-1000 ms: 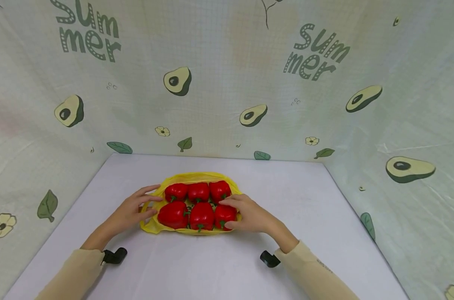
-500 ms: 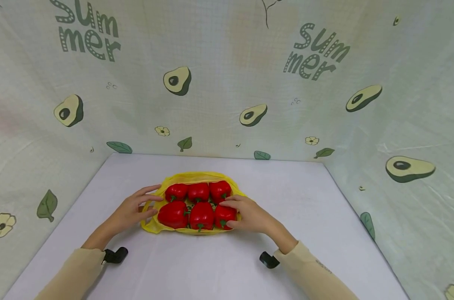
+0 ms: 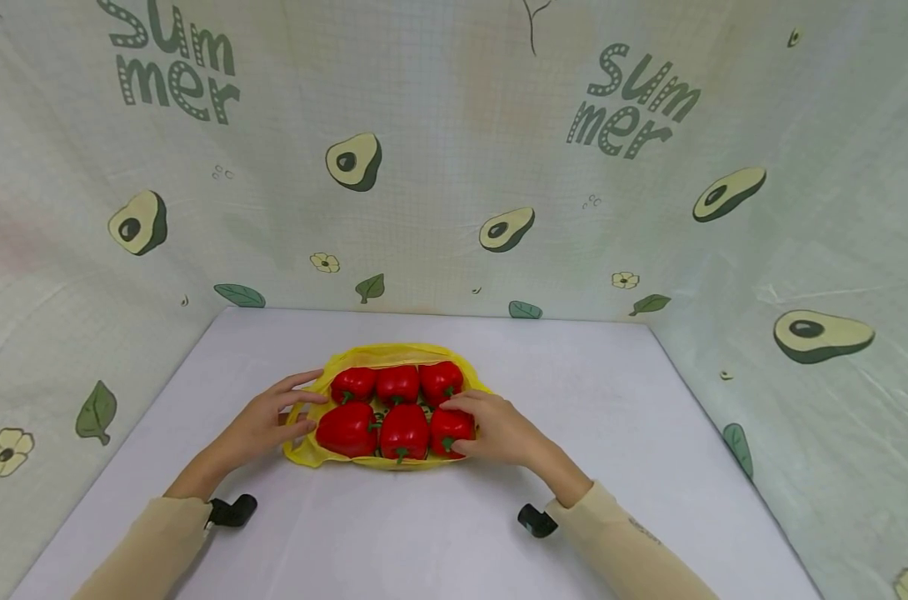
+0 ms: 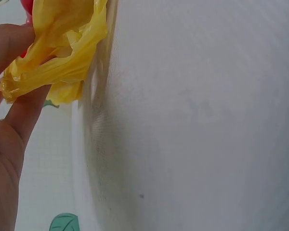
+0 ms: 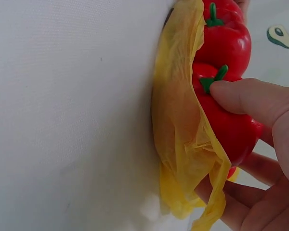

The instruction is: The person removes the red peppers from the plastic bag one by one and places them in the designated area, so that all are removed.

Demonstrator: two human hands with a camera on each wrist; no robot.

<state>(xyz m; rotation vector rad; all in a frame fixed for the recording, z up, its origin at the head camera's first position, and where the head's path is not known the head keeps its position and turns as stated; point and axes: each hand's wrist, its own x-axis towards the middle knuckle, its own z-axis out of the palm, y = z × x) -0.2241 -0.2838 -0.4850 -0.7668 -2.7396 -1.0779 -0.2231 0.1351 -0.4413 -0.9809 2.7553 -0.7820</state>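
Several red bell peppers (image 3: 404,432) with green stems lie in two rows in an open yellow plastic bag (image 3: 309,452). My right hand (image 3: 505,429) grips the front right bell pepper (image 5: 235,132). In the right wrist view, its thumb (image 5: 238,95) presses beside the stem, while the other fingers reach round the far side, partly hidden. At the bag's left end is my left hand (image 3: 259,423), fingers spread and lightly bent. The left wrist view shows the crumpled end of the bag (image 4: 67,41) across its fingers, with a finger passing behind a yellow strip.
A white-covered table (image 3: 394,533) lies under the bag, with room around it. A pale cloth backdrop (image 3: 439,108) printed with avocados and leaves rises behind and at both sides. Black wrist cameras (image 3: 232,511) sit at both cuffs.
Hardly anything differs. My right hand has shifted very slightly left at the wrist, while the bell peppers, the bag and my left hand keep their places.
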